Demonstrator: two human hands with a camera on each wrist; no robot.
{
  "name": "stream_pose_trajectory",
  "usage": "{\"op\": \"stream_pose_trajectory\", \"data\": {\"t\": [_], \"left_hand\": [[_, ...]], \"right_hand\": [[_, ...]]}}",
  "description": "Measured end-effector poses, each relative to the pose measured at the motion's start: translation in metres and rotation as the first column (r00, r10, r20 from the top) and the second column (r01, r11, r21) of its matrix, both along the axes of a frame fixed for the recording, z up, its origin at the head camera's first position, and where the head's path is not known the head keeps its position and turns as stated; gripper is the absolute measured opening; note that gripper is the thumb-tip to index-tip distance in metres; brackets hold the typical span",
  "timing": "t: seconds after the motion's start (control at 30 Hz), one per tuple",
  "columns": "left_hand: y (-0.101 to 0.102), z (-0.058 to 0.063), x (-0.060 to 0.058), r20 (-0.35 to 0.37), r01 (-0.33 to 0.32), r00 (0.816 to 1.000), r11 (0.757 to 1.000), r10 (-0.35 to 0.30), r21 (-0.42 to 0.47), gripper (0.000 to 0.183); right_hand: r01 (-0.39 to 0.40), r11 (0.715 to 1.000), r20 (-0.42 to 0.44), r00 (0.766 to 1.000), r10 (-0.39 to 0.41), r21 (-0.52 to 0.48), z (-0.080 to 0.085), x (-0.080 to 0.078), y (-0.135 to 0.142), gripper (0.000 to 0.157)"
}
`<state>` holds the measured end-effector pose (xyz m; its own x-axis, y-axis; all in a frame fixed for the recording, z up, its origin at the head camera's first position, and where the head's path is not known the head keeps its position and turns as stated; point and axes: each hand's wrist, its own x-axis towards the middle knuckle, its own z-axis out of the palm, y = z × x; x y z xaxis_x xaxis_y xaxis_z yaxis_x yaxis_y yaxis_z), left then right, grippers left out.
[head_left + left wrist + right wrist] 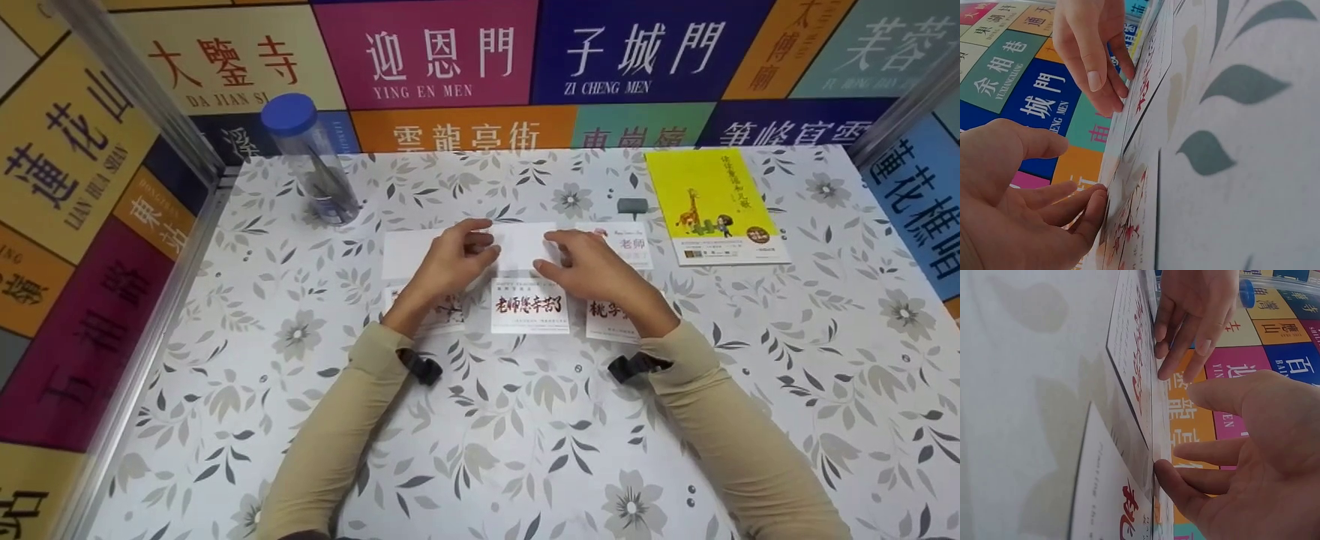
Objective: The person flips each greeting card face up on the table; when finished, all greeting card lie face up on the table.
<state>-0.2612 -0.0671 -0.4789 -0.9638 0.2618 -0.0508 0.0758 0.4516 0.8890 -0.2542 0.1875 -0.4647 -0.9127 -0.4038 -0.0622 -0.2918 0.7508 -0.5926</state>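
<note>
Both bare hands hover low over two rows of cards, palms turned toward each other. My left hand (452, 261) rests its lower fingers by a blank white card (405, 255); its thumb and forefinger stand apart. Opposite it, my right hand (594, 264) has loosely bent fingers beside a card with pink characters (631, 247). Between them lies another blank white card (519, 244). Neither hand has anything in its grip. In the front row, a card with dark red calligraphy (530, 306) lies in the middle, between a partly hidden left card (442, 322) and a right card (609, 324).
A clear plastic jar with a blue lid (330, 180) stands at the back left. On the back right lie a yellow booklet (716, 202) and a small dark grey object (632, 205). Colourful lettered panels (442, 52) border the flower-patterned tabletop (495, 450).
</note>
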Motion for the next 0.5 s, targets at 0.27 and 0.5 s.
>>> {"op": "stream_pose_trajectory", "data": {"t": [0.27, 0.5], "left_hand": [[0.0003, 0.0070, 0.0033, 0.031, -0.069, 0.997, 0.997, 0.070, -0.025, 0.060], [0.0003, 0.0080, 0.0026, 0.147, -0.045, 0.988, 0.998, 0.039, 0.041, 0.066]], "right_hand": [[0.049, 0.998, 0.022, 0.999, -0.048, -0.043, 0.0016, 0.0005, -0.0012, 0.058], [0.095, 0.995, 0.001, 0.995, -0.095, -0.030, 0.0010, 0.0018, -0.0003, 0.055]]}}
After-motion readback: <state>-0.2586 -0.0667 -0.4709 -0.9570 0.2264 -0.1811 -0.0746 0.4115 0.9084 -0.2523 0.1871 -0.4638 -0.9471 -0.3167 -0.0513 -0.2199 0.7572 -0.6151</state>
